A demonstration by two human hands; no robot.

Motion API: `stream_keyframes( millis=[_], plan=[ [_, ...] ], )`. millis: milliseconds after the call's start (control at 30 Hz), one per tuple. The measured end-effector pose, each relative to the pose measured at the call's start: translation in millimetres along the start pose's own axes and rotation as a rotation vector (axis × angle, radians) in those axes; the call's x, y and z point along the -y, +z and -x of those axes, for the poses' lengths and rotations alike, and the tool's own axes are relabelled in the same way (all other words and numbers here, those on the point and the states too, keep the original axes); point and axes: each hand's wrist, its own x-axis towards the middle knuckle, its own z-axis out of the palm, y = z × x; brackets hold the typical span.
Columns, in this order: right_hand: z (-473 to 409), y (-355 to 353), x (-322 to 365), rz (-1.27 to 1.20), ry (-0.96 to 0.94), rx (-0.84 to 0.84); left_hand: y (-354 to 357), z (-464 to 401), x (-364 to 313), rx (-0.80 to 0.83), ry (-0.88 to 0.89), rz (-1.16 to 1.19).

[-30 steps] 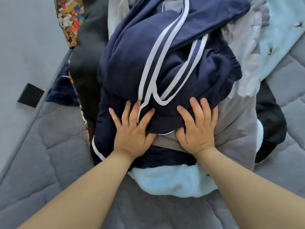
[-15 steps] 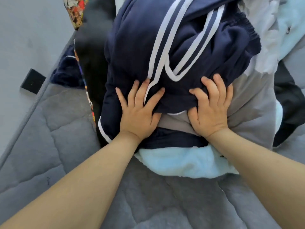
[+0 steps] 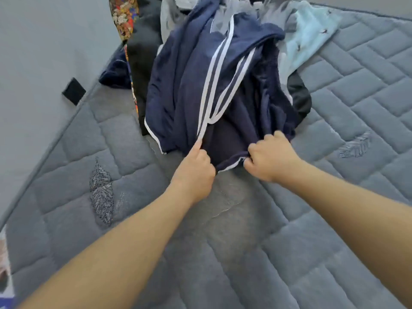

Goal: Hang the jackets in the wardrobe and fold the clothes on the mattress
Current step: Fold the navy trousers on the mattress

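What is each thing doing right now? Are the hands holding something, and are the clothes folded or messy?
Left hand: grips the navy garment's near edge.
Right hand: grips the same edge, beside the left hand.
Navy garment: unfolded, crumpled, on top of the pile.
Light blue cloth: unfolded, partly under other clothes.
Black garment: unfolded, in the pile.
Patterned cloth: mostly hidden at the pile's far edge.
Mattress: bare near the person, clothes piled further away.

Both hands (image 3: 231, 162) grip the navy garment's (image 3: 189, 85) hem on the mattress (image 3: 245, 253).

No readable text, label, brand or number shows on anything here.
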Motion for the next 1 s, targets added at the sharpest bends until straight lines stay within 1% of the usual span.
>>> stream_keyframes(
  millis=[100, 167, 200, 267, 333, 367, 400, 433, 467, 500, 533, 567, 600, 633, 667, 700, 767, 800, 867, 900, 933, 967, 1000],
  plan=[
    [116.4, 51.0, 25.0, -0.247, 0.061, 0.41, -2.8, 58.5, -76.1, 0.234, 0.045, 0.284],
    [192.7, 84.8, 42.5, -0.368, 0.156, 0.645, -1.6, 93.8, -143.0, 0.38, 0.165, 0.398],
    [226.0, 96.9, 47.3, -0.416, 0.209, 0.737, -3.7, 109.2, -175.3, 0.478, 0.202, 0.463],
    [278.2, 110.1, 47.2, -0.498, 0.319, 0.919, -13.6, 132.9, -226.8, 0.652, 0.162, 0.626],
    [308.4, 112.5, 36.1, -0.596, 0.392, 1.085, -28.2, 139.3, -250.5, 0.801, 0.105, 0.755],
    [317.2, 112.0, 28.8, -0.677, 0.427, 1.175, -33.9, 138.3, -254.2, 0.851, 0.089, 0.82],
    [321.7, 110.9, 20.9, -0.811, 0.48, 1.256, -38.4, 134.7, -253.4, 0.868, 0.077, 0.887],
    [324.1, 110.4, 12.1, -0.984, 0.555, 1.297, -42.0, 129.7, -249.2, 0.83, 0.065, 0.937],
    [325.7, 109.9, 3.3, -1.133, 0.645, 1.262, -46.2, 125.4, -243.2, 0.751, 0.041, 0.962],
    [326.8, 109.7, -4.3, -1.24, 0.742, 1.132, -51.2, 121.2, -236.7, 0.607, 0.018, 0.957],
    [327.7, 109.8, -10.9, -1.26, 0.853, 0.897, -54.4, 118.3, -231.7, 0.389, -0.007, 0.892],
    [329.0, 111.4, -16.7, -1.164, 0.952, 0.609, -53.7, 117.0, -227.3, 0.176, -0.013, 0.75],
    [330.3, 115.2, -20.8, -0.98, 1.012, 0.345, -52.4, 116.5, -223.0, 0.017, -0.032, 0.589],
    [331.4, 119.3, -22.6, -0.808, 1.032, 0.175, -51.3, 116.4, -218.1, -0.053, -0.059, 0.478],
    [332.2, 123.5, -22.5, -0.711, 1.042, 0.121, -50.5, 116.2, -212.3, -0.016, -0.092, 0.413],
    [332.2, 128.6, -21.4, -0.71, 1.078, 0.151, -46.9, 116.9, -207.1, 0.075, -0.129, 0.368],
    [329.5, 138.2, -20.6, -0.844, 1.159, 0.25, -34.7, 123.3, -202.7, 0.295, -0.263, 0.362],
    [328.1, 141.9, -21.7, -0.904, 1.185, 0.273, -29.9, 128.1, -204.2, 0.398, -0.319, 0.361],
    [329.4, 147.3, -24.0, -1.038, 1.214, 0.26, -28.5, 133.6, -208.4, 0.521, -0.363, 0.385],
    [332.4, 147.5, -23.3, -1.146, 1.226, 0.242, -32.3, 134.3, -211.3, 0.571, -0.336, 0.368],
    [337.0, 147.4, -22.2, -1.263, 1.231, 0.24, -36.6, 132.6, -213.9, 0.639, -0.269, 0.335],
    [343.2, 147.4, -21.7, -1.357, 1.218, 0.258, -43.1, 129.6, -216.1, 0.751, -0.179, 0.321],
    [350.2, 147.2, -20.7, -1.407, 1.192, 0.296, -50.2, 127.2, -218.4, 0.936, -0.088, 0.343]
  ],
)
